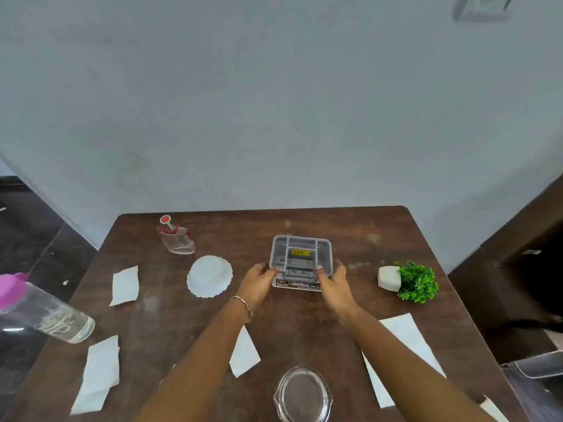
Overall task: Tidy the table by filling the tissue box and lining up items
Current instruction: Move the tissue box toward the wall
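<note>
Nearest: clear glass dish at the counter's front edge, loose tissues scattered around it. Further back, centre, the grey tissue box stands on the counter. Left hand and right hand grip its near corners, fingers curled around the rim. White bowl to the left, small potted plant toppled to the right.
</note>
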### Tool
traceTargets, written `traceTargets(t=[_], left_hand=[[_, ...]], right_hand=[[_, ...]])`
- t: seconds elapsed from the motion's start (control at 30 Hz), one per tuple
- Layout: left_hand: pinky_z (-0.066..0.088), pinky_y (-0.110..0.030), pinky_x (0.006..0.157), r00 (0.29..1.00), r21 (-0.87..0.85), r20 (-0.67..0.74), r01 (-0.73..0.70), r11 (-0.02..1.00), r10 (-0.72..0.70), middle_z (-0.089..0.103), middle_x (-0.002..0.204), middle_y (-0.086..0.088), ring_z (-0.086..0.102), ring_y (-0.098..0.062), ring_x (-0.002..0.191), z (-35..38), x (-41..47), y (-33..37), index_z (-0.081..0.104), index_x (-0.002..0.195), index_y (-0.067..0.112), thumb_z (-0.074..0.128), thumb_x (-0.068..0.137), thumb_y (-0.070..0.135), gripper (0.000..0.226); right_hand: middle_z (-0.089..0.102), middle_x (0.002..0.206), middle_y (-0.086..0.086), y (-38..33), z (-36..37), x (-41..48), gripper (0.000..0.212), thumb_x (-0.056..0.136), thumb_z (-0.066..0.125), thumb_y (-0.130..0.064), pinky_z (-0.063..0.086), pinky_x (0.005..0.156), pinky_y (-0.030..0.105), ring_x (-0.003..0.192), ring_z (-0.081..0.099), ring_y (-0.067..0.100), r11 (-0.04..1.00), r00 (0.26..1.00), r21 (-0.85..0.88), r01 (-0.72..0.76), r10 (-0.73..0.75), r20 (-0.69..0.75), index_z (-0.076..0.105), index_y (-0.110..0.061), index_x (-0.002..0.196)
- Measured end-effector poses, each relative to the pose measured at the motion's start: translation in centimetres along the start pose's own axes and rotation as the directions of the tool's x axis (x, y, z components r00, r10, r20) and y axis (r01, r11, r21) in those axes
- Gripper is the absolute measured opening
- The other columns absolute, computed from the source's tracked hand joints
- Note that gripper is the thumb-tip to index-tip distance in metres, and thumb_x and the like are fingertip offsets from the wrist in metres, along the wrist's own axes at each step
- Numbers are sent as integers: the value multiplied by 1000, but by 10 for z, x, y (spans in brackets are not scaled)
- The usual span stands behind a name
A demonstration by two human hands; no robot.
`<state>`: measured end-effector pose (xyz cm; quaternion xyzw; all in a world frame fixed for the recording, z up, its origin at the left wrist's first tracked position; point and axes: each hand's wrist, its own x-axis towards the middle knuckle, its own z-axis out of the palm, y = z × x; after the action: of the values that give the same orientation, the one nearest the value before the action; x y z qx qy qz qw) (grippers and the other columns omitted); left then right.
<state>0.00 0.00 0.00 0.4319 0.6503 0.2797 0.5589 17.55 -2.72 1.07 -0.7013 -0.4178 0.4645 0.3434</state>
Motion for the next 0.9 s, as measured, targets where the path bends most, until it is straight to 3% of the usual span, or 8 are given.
traceTargets(t=[0.1, 0.17, 0.27, 0.53, 0.9], left_hand=[[47, -38, 90, 1000, -111, -3, -4, 994, 4, 65, 117, -19, 66, -27, 97, 4, 2, 0, 60, 114, 17, 52, 94, 23, 22], [48, -40, 98, 999, -105, -33, -6, 994, 2, 66, 116, -17, 64, -33, 106, 4, 5, -2, 61, 110, 27, 53, 92, 28, 20], [47, -46, 102, 998, -103, -67, -9, 995, 2, 68, 116, -3, 63, -23, 109, 0, 12, -3, 59, 116, 31, 52, 91, 35, 26], [45, -47, 104, 987, -174, -161, -39, 984, 11, 64, 122, -5, 59, -24, 115, -18, 18, 9, 54, 126, 23, 45, 97, 31, 31], [41, -44, 108, 989, -192, -151, -37, 981, 8, 60, 128, -5, 54, -23, 121, -26, 20, 10, 51, 126, 22, 42, 98, 32, 31]], right_hand=[[56, 134, 7, -1, 4, 8, 45, 101, 38, -35, 42, 103, 41, 121, 54, 27, 999, 998, -22, -33, 32, -47, 34, -15, 141], [56, 132, 7, -4, 4, 13, 41, 102, 35, -34, 41, 101, 38, 121, 53, 27, 999, 998, -21, -42, 40, -54, 39, -15, 138], [56, 132, 8, -15, 9, 23, 39, 103, 33, -31, 40, 98, 37, 120, 53, 27, 998, 999, -56, -15, 13, -39, 42, -14, 137], [53, 136, 8, -36, 30, 46, 39, 104, 31, -26, 39, 101, 36, 124, 51, 26, 997, 999, -78, 22, -20, 29, 38, -12, 140], [54, 135, 7, -32, 41, 50, 40, 103, 32, -27, 41, 102, 39, 122, 52, 26, 996, 999, -91, 20, -16, 44, 34, -14, 141]])
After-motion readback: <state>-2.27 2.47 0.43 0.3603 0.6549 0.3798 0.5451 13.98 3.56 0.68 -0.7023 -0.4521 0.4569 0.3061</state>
